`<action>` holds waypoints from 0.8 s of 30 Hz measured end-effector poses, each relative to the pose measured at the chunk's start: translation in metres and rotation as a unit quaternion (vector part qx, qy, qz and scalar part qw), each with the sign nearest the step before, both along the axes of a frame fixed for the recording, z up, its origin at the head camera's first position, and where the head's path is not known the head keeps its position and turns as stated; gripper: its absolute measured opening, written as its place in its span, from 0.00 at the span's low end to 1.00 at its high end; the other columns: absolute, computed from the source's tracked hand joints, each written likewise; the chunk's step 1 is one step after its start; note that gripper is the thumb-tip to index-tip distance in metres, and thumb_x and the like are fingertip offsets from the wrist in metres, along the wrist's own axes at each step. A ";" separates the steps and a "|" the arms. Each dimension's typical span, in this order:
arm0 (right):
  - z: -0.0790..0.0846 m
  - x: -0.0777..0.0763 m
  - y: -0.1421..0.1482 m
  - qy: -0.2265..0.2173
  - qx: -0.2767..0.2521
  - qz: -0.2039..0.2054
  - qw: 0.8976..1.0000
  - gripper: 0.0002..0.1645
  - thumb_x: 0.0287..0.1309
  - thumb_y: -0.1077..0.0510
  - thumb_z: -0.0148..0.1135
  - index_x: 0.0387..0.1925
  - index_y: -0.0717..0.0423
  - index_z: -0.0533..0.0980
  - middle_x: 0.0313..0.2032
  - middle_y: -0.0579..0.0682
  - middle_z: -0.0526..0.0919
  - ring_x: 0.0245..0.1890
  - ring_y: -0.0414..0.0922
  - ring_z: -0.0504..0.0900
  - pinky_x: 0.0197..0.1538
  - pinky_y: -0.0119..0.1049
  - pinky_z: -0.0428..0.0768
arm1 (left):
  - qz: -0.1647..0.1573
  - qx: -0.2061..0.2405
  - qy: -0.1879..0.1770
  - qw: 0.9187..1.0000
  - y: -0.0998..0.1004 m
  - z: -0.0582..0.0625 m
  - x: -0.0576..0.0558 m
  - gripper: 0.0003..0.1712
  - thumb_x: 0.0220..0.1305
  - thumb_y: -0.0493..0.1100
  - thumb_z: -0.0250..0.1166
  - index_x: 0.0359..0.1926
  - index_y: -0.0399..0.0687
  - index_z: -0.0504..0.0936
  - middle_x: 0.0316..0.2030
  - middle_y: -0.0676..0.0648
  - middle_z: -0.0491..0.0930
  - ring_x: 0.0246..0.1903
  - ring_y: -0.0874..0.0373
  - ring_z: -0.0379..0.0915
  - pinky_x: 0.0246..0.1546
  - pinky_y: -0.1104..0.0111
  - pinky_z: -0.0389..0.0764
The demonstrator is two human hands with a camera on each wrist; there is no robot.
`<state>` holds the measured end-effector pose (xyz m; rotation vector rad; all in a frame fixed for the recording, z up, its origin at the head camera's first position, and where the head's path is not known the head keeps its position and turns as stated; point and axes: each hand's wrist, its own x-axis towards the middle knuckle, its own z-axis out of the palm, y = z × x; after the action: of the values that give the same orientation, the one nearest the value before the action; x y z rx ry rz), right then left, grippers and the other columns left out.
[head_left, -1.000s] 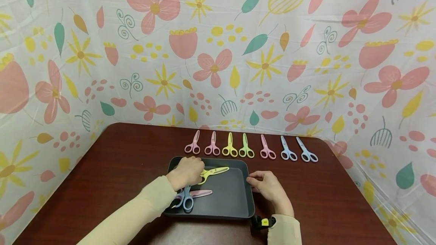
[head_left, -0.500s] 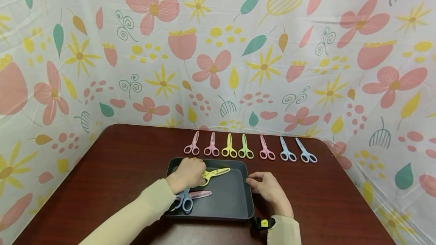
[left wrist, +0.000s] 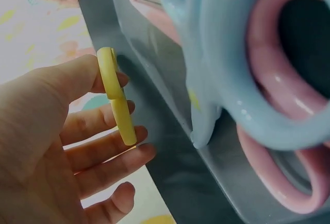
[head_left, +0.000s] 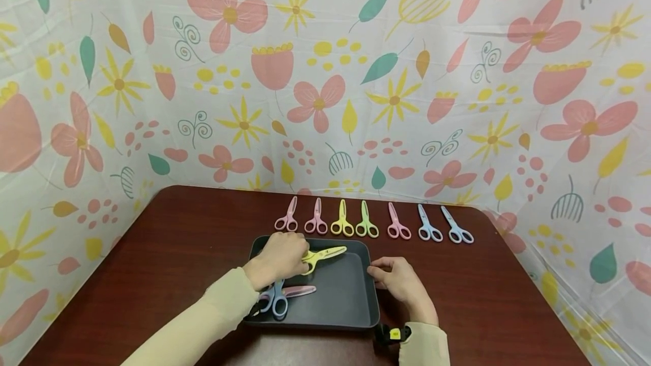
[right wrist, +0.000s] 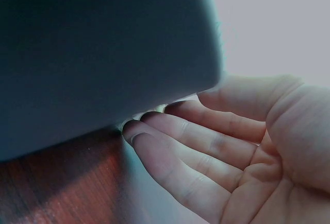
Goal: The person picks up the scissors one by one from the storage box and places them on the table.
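My left hand [head_left: 282, 256] pinches a pair of yellow scissors [head_left: 328, 253] by the handles, over the back left part of the dark grey tray [head_left: 351, 298]. In the left wrist view, the thumb and fingers meet on the yellow handle [left wrist: 117, 98] while the little finger stays apart. Below that hand, blue scissors [head_left: 278, 301] lie across pink scissors [head_left: 301, 290] in the tray's left part. My right hand [head_left: 404, 287] grips the tray's right edge, fingertips against its outer wall [right wrist: 129, 54] in the right wrist view. The left fingertips are hidden in the head view.
Behind the tray, a row of scissors lies on the brown table [head_left: 193, 230], blades away from me. Among them are yellow scissors [head_left: 343, 219], green scissors [head_left: 366, 220] and blue scissors [head_left: 456, 225]. A flower-print cloth [head_left: 315, 72] hangs along the table's back edge.
The yellow scissors have shifted slightly right and up with my left hand, their blades tilting a little more toward the back. My right hand and the tray stay put.
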<state>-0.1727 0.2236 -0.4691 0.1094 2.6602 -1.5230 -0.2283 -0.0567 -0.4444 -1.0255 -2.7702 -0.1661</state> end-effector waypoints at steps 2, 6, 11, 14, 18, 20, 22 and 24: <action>0.000 0.000 0.000 0.001 0.001 0.002 1.000 0.12 0.62 0.63 0.63 0.44 0.66 0.82 0.36 0.54 0.85 0.32 0.50 0.86 0.38 0.44 0.82 | 0.005 0.008 0.000 1.000 -0.001 0.002 0.000 0.27 0.48 0.47 0.71 0.10 0.57 0.60 0.15 0.56 0.54 0.16 0.63 0.48 0.16 0.68 0.50; 0.000 -0.001 0.000 0.001 0.002 0.001 1.000 0.12 0.61 0.63 0.63 0.44 0.66 0.82 0.35 0.53 0.85 0.32 0.50 0.86 0.38 0.45 0.82 | 0.017 0.026 0.000 1.000 -0.003 0.007 -0.001 0.25 0.48 0.48 0.72 0.09 0.58 0.64 0.14 0.57 0.57 0.16 0.64 0.51 0.15 0.69 0.53; 0.000 -0.002 0.000 0.001 0.003 0.000 1.000 0.11 0.61 0.63 0.63 0.44 0.66 0.82 0.35 0.53 0.85 0.32 0.49 0.86 0.38 0.45 0.82 | 0.033 0.034 0.004 0.999 -0.007 0.011 -0.004 0.20 0.50 0.49 0.71 0.11 0.58 0.70 0.15 0.57 0.64 0.17 0.63 0.58 0.15 0.67 0.60; -0.001 -0.002 0.000 0.001 0.003 0.000 1.000 0.12 0.61 0.63 0.63 0.44 0.66 0.82 0.35 0.53 0.85 0.32 0.49 0.86 0.38 0.45 0.82 | 0.043 0.037 0.008 0.998 -0.010 0.012 -0.005 0.18 0.49 0.49 0.71 0.13 0.58 0.72 0.16 0.57 0.65 0.17 0.62 0.60 0.15 0.66 0.62; -0.001 -0.001 0.000 0.000 0.003 -0.002 1.000 0.12 0.61 0.63 0.63 0.44 0.66 0.82 0.35 0.53 0.85 0.32 0.50 0.86 0.38 0.45 0.82 | 0.050 0.042 0.017 0.998 -0.013 0.014 -0.006 0.15 0.49 0.49 0.72 0.16 0.58 0.74 0.18 0.58 0.66 0.19 0.63 0.62 0.16 0.66 0.64; -0.001 0.000 0.001 -0.001 0.004 -0.003 1.000 0.12 0.61 0.63 0.63 0.44 0.66 0.82 0.35 0.53 0.85 0.32 0.50 0.86 0.38 0.45 0.82 | 0.055 0.045 0.020 0.997 -0.015 0.016 -0.007 0.14 0.49 0.49 0.72 0.16 0.58 0.75 0.18 0.58 0.67 0.18 0.63 0.62 0.16 0.66 0.64; -0.001 0.000 0.001 -0.001 0.003 -0.003 1.000 0.12 0.61 0.63 0.63 0.44 0.66 0.82 0.35 0.53 0.85 0.32 0.50 0.86 0.38 0.45 0.82 | 0.060 0.047 0.021 0.997 -0.017 0.017 -0.008 0.14 0.50 0.49 0.72 0.16 0.58 0.75 0.17 0.58 0.67 0.18 0.63 0.62 0.16 0.67 0.64; -0.001 0.000 0.000 -0.001 0.002 -0.002 1.000 0.12 0.61 0.63 0.63 0.44 0.66 0.82 0.35 0.53 0.85 0.32 0.50 0.86 0.38 0.45 0.82 | 0.065 0.050 0.022 0.996 -0.020 0.019 -0.009 0.16 0.50 0.49 0.71 0.14 0.58 0.74 0.16 0.57 0.67 0.17 0.63 0.62 0.16 0.67 0.63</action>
<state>-0.1724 0.2238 -0.4699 0.1168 2.6637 -1.5175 -0.2376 -0.0770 -0.4249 -0.8136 -2.7461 -0.2571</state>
